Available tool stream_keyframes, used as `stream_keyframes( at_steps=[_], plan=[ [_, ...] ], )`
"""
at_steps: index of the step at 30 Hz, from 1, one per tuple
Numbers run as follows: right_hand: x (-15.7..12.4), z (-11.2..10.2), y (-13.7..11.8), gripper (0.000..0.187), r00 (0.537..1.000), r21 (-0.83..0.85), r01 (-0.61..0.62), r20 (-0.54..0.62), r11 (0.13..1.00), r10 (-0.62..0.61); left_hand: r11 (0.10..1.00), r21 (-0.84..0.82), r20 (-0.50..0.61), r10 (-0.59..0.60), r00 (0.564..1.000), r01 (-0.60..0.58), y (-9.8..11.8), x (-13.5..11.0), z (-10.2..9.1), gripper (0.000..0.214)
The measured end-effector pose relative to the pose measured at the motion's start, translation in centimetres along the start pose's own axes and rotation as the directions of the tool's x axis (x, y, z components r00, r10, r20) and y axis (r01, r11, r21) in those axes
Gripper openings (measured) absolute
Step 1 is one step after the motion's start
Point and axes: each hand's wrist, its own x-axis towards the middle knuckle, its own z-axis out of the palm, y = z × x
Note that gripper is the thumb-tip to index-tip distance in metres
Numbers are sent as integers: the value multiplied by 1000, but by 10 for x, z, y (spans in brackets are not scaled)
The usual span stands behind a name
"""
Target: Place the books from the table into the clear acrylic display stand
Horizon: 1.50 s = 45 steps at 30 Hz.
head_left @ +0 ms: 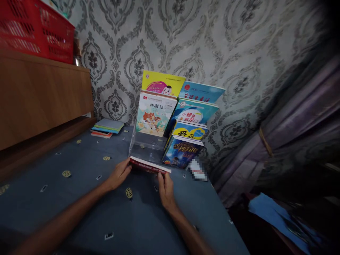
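A book with a dark red cover is held between my two hands, low in front of a clear stepped book rack. My left hand grips its left end, and my right hand pinches its lower right side. On the rack's left side, a white picture-cover book stands before a yellow book. Down the right side stand a light blue book, a teal book, a blue and yellow book and a dark blue book.
A small stack of thin books lies at the back left. Beyond it are a wooden cabinet and a red plastic basket. A blurred small item lies right of the rack. Gathered curtains hang at the right.
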Motion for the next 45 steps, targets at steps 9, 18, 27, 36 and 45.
stream_keyframes(
  at_steps=[9, 18, 27, 36, 45],
  plan=[
    [-1, -2, -1, 39, 1000, -11, -1, 10, 1000, 2, 1000, 3, -12, 21, 1000, -21, -1, -2, 1, 32],
    [10, 0, -11, 32, 998, -8, 69, 12, 998, -69, 999, -41, -37, -23, 999, 22, -10, 3, 2, 37],
    [48, 3, -24, 33, 996, 26, 83, 23, 996, -84, 996, -86, -35, -25, 999, 22, -14, 37, -11, 44],
    [133, -5, -57, 34, 947, -2, 288, -146, 958, -286, 957, -8, -176, 283, 943, -289, 17, 129, -52, 42],
    [149, -2, -44, 37, 959, -1, 248, -143, 969, -246, 962, 37, -178, 274, 945, -272, 11, 146, -45, 41]
  ],
)
